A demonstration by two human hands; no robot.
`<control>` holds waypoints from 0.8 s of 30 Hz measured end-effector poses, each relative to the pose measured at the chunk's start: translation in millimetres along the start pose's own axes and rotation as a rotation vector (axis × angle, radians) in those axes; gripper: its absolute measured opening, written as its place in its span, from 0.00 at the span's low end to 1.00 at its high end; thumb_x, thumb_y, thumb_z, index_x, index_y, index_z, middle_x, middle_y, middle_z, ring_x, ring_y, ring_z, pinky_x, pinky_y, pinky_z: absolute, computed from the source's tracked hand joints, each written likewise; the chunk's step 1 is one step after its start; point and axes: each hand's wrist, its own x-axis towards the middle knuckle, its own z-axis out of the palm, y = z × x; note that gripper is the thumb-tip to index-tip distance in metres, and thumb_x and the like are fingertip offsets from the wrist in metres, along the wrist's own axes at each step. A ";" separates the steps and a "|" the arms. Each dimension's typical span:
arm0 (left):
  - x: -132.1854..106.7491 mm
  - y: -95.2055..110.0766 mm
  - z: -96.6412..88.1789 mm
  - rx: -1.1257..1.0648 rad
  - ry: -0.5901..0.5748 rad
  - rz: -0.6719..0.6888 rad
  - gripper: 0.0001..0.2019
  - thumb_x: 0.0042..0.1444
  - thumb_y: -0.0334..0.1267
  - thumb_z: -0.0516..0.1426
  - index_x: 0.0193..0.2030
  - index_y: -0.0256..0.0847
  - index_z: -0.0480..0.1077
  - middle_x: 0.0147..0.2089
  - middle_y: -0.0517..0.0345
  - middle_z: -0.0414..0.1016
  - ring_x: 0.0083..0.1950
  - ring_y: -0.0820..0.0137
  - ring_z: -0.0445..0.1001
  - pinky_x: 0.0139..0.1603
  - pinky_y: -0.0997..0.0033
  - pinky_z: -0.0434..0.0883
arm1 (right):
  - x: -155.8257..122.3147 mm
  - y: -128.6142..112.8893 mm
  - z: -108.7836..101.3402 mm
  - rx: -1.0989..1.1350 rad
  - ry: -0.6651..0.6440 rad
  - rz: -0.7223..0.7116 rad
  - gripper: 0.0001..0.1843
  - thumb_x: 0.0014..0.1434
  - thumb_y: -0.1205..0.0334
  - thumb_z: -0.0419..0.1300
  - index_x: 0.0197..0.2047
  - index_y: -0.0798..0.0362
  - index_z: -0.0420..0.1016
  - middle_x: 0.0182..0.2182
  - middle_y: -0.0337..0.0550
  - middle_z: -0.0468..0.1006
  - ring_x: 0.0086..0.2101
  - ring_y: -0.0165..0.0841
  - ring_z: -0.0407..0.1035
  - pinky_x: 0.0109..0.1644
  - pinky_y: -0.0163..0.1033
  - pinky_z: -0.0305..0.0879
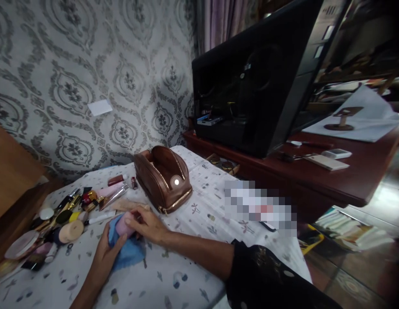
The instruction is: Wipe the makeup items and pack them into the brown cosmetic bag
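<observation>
In front of me my left hand (109,246) is wrapped round a blue cloth (130,255), whose loose end hangs down onto the white printed bedsheet. A small pink rounded item (124,224), perhaps a cosmetic container, sits in the cloth between both hands. From the right, my right hand (149,224) grips this pink item with its fingers, some of which are hidden behind it. Just beyond the hands stands a brown zip-up cosmetic bag (163,178), its top unzipped and gaping. Loose makeup lies to the left, including a beige round jar (71,231) and a silver tube (114,195).
A large black television (247,94) stands on a dark red wooden cabinet (363,180) at the right. A brown board (17,171) rises at the far left. On the bedsheet (173,279) lies a blurred-out object at the right. Patterned wallpaper covers the back wall.
</observation>
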 end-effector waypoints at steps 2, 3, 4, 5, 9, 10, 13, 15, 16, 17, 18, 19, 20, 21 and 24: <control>-0.3 3.4 1.8 0.030 0.014 0.090 0.32 0.51 0.55 0.62 0.60 0.44 0.64 0.62 0.47 0.70 0.67 0.52 0.66 0.71 0.47 0.60 | -0.1 -1.6 -1.4 -0.082 0.039 -0.042 0.23 0.61 0.46 0.61 0.53 0.53 0.72 0.39 0.42 0.74 0.33 0.31 0.71 0.36 0.36 0.69; -0.4 4.5 2.6 0.043 0.038 0.123 0.33 0.51 0.54 0.63 0.61 0.44 0.63 0.62 0.47 0.70 0.67 0.52 0.66 0.71 0.47 0.60 | 0.0 -2.4 -2.0 -0.115 0.059 -0.069 0.22 0.61 0.47 0.62 0.53 0.53 0.73 0.41 0.44 0.75 0.37 0.33 0.72 0.41 0.38 0.70; -0.5 4.9 3.2 0.055 0.065 0.144 0.33 0.50 0.54 0.63 0.61 0.43 0.62 0.63 0.46 0.69 0.67 0.52 0.66 0.71 0.47 0.60 | 0.0 -3.2 -2.4 -0.137 0.076 -0.093 0.21 0.61 0.49 0.62 0.53 0.53 0.74 0.43 0.44 0.76 0.41 0.35 0.72 0.46 0.40 0.69; -0.5 4.6 3.5 0.063 0.085 0.151 0.34 0.50 0.54 0.64 0.61 0.43 0.62 0.63 0.45 0.68 0.67 0.52 0.66 0.71 0.47 0.60 | -0.1 -4.3 -2.7 -0.150 0.085 -0.108 0.21 0.61 0.50 0.62 0.53 0.53 0.74 0.44 0.45 0.76 0.44 0.36 0.71 0.50 0.41 0.68; 0.9 0.5 2.9 0.042 0.042 0.074 0.34 0.52 0.56 0.61 0.63 0.44 0.61 0.64 0.45 0.67 0.68 0.52 0.64 0.72 0.46 0.57 | -1.9 -9.8 -2.5 -0.157 0.093 -0.104 0.23 0.62 0.48 0.62 0.55 0.53 0.74 0.45 0.45 0.77 0.44 0.36 0.72 0.51 0.41 0.68; 1.3 0.1 2.5 0.035 0.029 0.040 0.33 0.53 0.57 0.60 0.62 0.44 0.62 0.63 0.45 0.68 0.68 0.52 0.64 0.73 0.46 0.56 | -2.3 -10.9 -2.4 -0.165 0.095 -0.111 0.23 0.61 0.48 0.62 0.55 0.53 0.74 0.45 0.45 0.77 0.45 0.36 0.72 0.51 0.41 0.68; 2.0 3.9 2.0 0.050 -0.004 -0.009 0.33 0.52 0.59 0.59 0.60 0.43 0.65 0.60 0.46 0.71 0.66 0.49 0.65 0.72 0.44 0.56 | -2.5 -11.7 -2.1 -0.203 0.112 -0.161 0.23 0.60 0.50 0.64 0.55 0.53 0.74 0.48 0.45 0.77 0.49 0.38 0.71 0.56 0.42 0.66; 1.9 9.2 2.1 0.075 -0.001 0.015 0.33 0.51 0.58 0.60 0.60 0.43 0.64 0.59 0.47 0.71 0.65 0.50 0.67 0.71 0.44 0.59 | -1.9 -10.4 -1.9 -0.220 0.103 -0.161 0.25 0.60 0.50 0.65 0.57 0.52 0.73 0.51 0.45 0.77 0.52 0.38 0.70 0.59 0.42 0.65; 1.6 11.7 2.2 0.084 0.006 0.031 0.33 0.51 0.58 0.60 0.60 0.44 0.64 0.58 0.48 0.72 0.64 0.51 0.68 0.70 0.46 0.61 | -1.6 -9.5 -1.6 -0.226 0.092 -0.147 0.26 0.60 0.50 0.64 0.59 0.52 0.72 0.52 0.45 0.77 0.53 0.39 0.70 0.59 0.43 0.64; 1.2 13.8 2.3 0.092 0.020 0.041 0.33 0.51 0.57 0.60 0.60 0.44 0.64 0.57 0.49 0.72 0.63 0.52 0.69 0.69 0.47 0.62 | -1.2 -8.6 -1.3 -0.232 0.078 -0.129 0.27 0.60 0.49 0.64 0.60 0.52 0.70 0.53 0.46 0.76 0.53 0.39 0.70 0.59 0.43 0.65; 0.9 15.1 2.3 0.100 0.041 0.044 0.34 0.50 0.58 0.61 0.60 0.44 0.64 0.56 0.49 0.72 0.62 0.52 0.69 0.69 0.47 0.63 | -0.9 -7.7 -1.0 -0.237 0.066 -0.114 0.28 0.61 0.49 0.64 0.61 0.52 0.69 0.53 0.47 0.76 0.54 0.39 0.70 0.59 0.44 0.65; 0.6 15.5 2.2 0.108 0.065 0.045 0.35 0.48 0.58 0.61 0.60 0.43 0.64 0.56 0.48 0.72 0.61 0.51 0.69 0.68 0.45 0.62 | -0.6 -6.9 -0.6 -0.244 0.058 -0.106 0.29 0.61 0.49 0.64 0.61 0.52 0.69 0.54 0.47 0.76 0.54 0.40 0.70 0.60 0.44 0.65; 0.4 15.2 2.0 0.120 0.082 0.046 0.36 0.47 0.59 0.61 0.59 0.42 0.63 0.56 0.47 0.71 0.61 0.50 0.69 0.68 0.43 0.62 | -0.4 -6.1 -0.3 -0.250 0.056 -0.101 0.29 0.61 0.50 0.64 0.62 0.53 0.68 0.54 0.48 0.76 0.55 0.40 0.70 0.60 0.45 0.64; 0.4 14.2 1.7 0.133 0.099 0.051 0.37 0.46 0.60 0.62 0.59 0.41 0.63 0.57 0.46 0.70 0.62 0.48 0.68 0.68 0.42 0.61 | -0.2 -5.4 -0.1 -0.253 0.057 -0.094 0.29 0.61 0.50 0.63 0.61 0.53 0.68 0.54 0.49 0.76 0.55 0.41 0.70 0.60 0.45 0.65; 0.6 9.1 1.0 0.178 0.115 0.105 0.35 0.47 0.59 0.61 0.58 0.40 0.63 0.58 0.44 0.68 0.62 0.47 0.67 0.68 0.41 0.60 | 0.3 -3.1 -0.7 -0.246 0.049 -0.028 0.29 0.61 0.47 0.61 0.61 0.54 0.68 0.53 0.50 0.76 0.53 0.42 0.71 0.57 0.45 0.67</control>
